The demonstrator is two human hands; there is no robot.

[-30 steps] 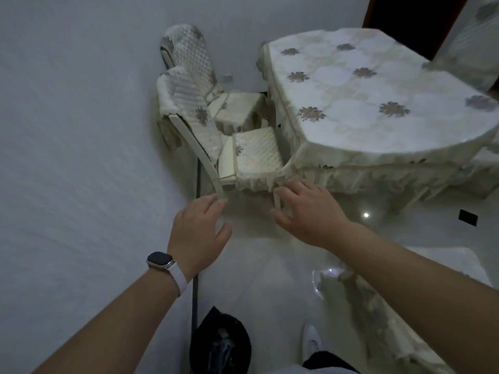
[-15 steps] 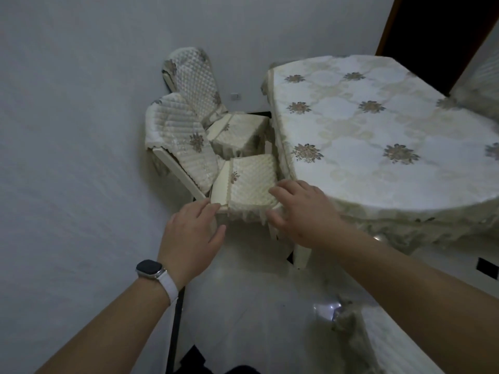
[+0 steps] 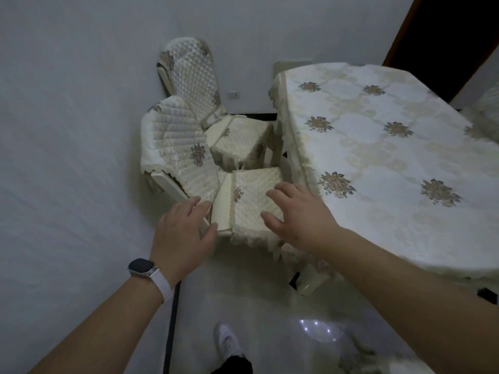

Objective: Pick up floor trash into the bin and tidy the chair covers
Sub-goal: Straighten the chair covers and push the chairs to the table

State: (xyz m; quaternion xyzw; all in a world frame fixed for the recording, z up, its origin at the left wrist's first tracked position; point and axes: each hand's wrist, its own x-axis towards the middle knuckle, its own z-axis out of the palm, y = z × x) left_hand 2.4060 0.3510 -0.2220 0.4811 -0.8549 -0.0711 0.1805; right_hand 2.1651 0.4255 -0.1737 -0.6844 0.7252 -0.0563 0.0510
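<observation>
Two chairs with cream quilted covers stand between the wall and the table. The near chair's seat cover (image 3: 253,201) lies askew, leaving the pale seat base (image 3: 222,205) bare on its left side. Its back cover (image 3: 178,149) hangs loosely over the backrest. My left hand (image 3: 186,233), fingers straight, reaches to the seat's left front corner. My right hand (image 3: 299,211) hovers with spread fingers over the seat cover's right front part; contact is unclear. The far chair (image 3: 194,76) keeps its back cover on, and its seat cover (image 3: 240,141) also sits crooked.
A table under a floral cream tablecloth (image 3: 391,157) fills the right side, its edge close to both chairs. A white wall (image 3: 67,130) runs along the left. My white shoe (image 3: 226,344) stands on the glossy floor. A dark doorway (image 3: 445,36) is at the top right.
I have stepped closer to the near chair. Both hands have moved forward from the seat's front edge onto its front corners. The dark bin seen low in the view has dropped out of sight.
</observation>
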